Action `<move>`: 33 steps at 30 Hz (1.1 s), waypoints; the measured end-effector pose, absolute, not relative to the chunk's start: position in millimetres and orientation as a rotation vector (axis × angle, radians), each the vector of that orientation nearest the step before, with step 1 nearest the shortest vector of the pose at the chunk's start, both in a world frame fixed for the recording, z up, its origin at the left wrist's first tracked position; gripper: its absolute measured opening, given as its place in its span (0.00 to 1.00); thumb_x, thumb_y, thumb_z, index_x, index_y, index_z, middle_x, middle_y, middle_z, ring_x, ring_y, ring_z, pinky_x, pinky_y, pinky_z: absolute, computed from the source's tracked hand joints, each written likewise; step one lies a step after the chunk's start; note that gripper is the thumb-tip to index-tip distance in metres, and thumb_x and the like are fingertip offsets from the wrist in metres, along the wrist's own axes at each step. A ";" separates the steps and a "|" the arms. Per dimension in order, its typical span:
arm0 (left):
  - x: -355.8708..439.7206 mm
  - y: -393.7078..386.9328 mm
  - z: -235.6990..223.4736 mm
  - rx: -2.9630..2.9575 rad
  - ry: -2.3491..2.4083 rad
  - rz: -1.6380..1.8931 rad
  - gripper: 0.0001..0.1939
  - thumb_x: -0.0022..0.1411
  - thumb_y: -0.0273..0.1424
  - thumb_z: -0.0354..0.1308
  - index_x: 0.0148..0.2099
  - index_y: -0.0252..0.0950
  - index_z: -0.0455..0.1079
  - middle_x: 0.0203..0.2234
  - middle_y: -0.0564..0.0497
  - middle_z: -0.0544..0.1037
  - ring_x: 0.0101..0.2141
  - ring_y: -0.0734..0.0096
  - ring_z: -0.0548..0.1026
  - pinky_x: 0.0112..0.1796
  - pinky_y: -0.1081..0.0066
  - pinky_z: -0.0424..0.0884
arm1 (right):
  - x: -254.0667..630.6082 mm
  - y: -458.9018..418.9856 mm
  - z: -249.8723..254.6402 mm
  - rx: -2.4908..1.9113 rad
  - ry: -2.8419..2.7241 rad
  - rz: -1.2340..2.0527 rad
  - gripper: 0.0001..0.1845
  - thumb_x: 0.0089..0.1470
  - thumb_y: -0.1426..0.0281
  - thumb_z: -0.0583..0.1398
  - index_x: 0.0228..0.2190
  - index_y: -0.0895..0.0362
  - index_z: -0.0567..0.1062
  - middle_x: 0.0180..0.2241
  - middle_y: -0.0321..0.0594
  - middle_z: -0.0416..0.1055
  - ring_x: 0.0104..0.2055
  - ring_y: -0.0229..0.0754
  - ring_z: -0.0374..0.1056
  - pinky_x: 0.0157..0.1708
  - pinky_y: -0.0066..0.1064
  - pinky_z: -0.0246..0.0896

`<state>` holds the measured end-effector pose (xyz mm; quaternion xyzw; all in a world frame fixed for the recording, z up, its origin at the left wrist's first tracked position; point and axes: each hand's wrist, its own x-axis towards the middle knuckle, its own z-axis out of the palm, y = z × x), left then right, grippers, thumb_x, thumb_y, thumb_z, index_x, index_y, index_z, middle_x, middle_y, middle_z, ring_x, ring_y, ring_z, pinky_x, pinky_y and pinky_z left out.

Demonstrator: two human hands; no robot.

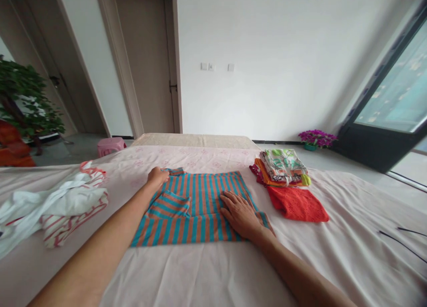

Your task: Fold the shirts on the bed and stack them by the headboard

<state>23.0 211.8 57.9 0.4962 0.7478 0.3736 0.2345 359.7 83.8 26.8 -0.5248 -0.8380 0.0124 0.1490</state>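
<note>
A striped shirt (pixel 207 200) in teal and brownish orange lies spread on the pale pink sheet, with one short sleeve (pixel 171 204) laid inward over its left part. At the shirt's far left corner, my left hand (pixel 158 177) has its fingers closed on the striped cloth near the other sleeve (pixel 174 171). My right hand (pixel 240 213) rests flat on the right part of the shirt, fingers stretched out and holding nothing. Its wrist crosses the shirt's right edge.
Right of the shirt stands a stack of folded clothes (pixel 283 165), with a red folded garment (pixel 298 204) in front. Crumpled white and red-striped clothes (pixel 75 205) lie at left. Beyond the sheet (pixel 200 271) are a pink stool (pixel 111 145) and purple flowers (pixel 318 138). Dark cords (pixel 403 245) lie far right.
</note>
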 end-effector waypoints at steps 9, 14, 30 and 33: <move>17.8 221.1 47.6 1.286 1.955 1.093 0.07 0.45 0.31 0.58 0.29 0.33 0.71 0.13 0.51 0.71 0.21 0.62 0.74 0.22 0.70 0.68 | 358.1 83.4 28.6 -1.494 -2.394 0.045 0.25 0.66 0.59 0.50 0.61 0.51 0.65 0.63 0.43 0.61 0.65 0.47 0.54 0.65 0.43 0.45; 4.8 175.5 52.7 1.503 1.664 1.248 0.15 0.51 0.34 0.52 0.41 0.36 0.72 0.32 0.50 0.80 0.36 0.66 0.78 0.38 0.70 0.73 | 358.8 82.3 30.1 -1.490 -2.394 0.041 0.25 0.66 0.60 0.50 0.60 0.52 0.66 0.63 0.43 0.61 0.65 0.47 0.54 0.65 0.43 0.46; 33.3 71.5 59.9 2.602 1.644 0.489 0.14 0.58 0.33 0.56 0.47 0.41 0.73 0.46 0.48 0.77 0.50 0.59 0.72 0.51 0.63 0.66 | 355.4 77.2 33.8 -1.501 -2.412 0.037 0.24 0.66 0.63 0.49 0.60 0.54 0.66 0.62 0.46 0.62 0.65 0.47 0.54 0.64 0.42 0.46; 34.2 77.8 55.0 2.591 1.671 0.482 0.12 0.63 0.28 0.49 0.41 0.40 0.74 0.41 0.48 0.79 0.46 0.62 0.75 0.48 0.64 0.67 | 362.7 86.2 45.4 -1.496 -2.471 0.112 0.22 0.65 0.61 0.51 0.57 0.50 0.70 0.60 0.42 0.65 0.60 0.47 0.61 0.60 0.40 0.53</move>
